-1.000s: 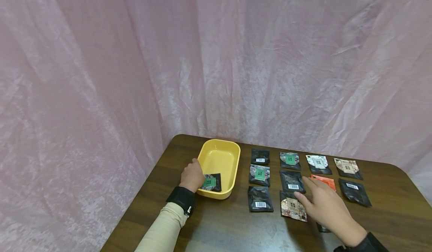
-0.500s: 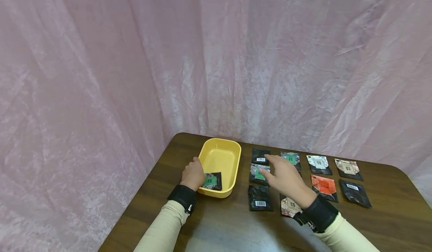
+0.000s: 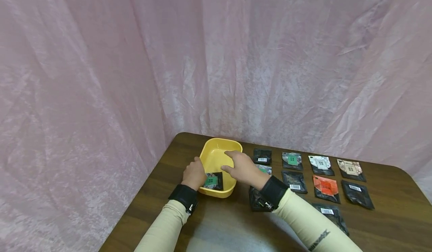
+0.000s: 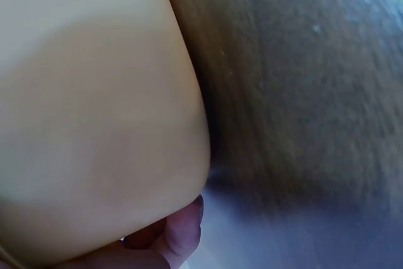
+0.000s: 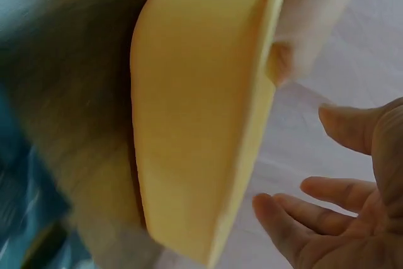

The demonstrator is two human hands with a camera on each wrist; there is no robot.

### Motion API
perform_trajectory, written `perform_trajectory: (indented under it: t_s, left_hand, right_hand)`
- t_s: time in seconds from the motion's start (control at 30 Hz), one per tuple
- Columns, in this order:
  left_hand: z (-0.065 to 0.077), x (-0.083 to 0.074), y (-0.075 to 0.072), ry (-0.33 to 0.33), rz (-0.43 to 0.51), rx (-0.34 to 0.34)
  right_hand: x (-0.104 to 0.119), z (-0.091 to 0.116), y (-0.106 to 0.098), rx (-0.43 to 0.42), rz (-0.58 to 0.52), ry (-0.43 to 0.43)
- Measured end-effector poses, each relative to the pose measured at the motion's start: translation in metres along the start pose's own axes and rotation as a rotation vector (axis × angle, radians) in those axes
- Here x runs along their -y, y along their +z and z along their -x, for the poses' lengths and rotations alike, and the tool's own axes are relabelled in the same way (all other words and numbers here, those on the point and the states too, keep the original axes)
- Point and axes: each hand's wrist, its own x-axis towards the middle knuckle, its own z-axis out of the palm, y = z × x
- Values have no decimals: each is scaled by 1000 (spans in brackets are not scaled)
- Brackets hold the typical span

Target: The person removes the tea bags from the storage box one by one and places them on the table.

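A yellow plastic tray [image 3: 217, 194] stands on the table's left part, with a black and green sachet [image 3: 213, 181] lying at its near end. My left hand [image 3: 194, 175] grips the tray's left side; in the left wrist view its fingers [image 4: 182, 231] curl at the edge. Over the tray's right rim, my right hand [image 3: 247, 170] reaches in from the right. The right wrist view shows its thumb [image 5: 346, 127] and fingers [image 5: 280, 218] spread apart with nothing between them, beside the tray wall [image 5: 189, 111].
Several flat sachets lie in rows right of the tray, among them an orange one [image 3: 326, 188], a white-topped one [image 3: 321, 164] and a black one [image 3: 294, 181]. My right forearm covers part of the near row. A pink curtain [image 3: 216, 57] hangs behind the table [image 3: 391, 192].
My right hand has moved left from above the sachets to the tray's right rim. The left hand keeps its grip on the tray, and the sachet inside has stayed put.
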Motion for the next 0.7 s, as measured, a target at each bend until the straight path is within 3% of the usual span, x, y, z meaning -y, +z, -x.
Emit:
perform_trajectory:
  t_s: [0.1, 0.4, 0.67, 0.7]
  left_hand:
    - [-6, 5, 6, 20, -1, -19]
    - [-3, 3, 4, 22, -4, -13]
    - [-28, 25, 35, 49, -29, -35]
    - [-27, 24, 34, 47, -29, -33]
  right_hand:
    - [2, -15, 13, 63, -14, 3]
    - [-2, -44, 42, 180, 30, 9]
    - [-1, -49, 50, 267, 64, 7]
    - [-1, -50, 51, 276, 74, 1]
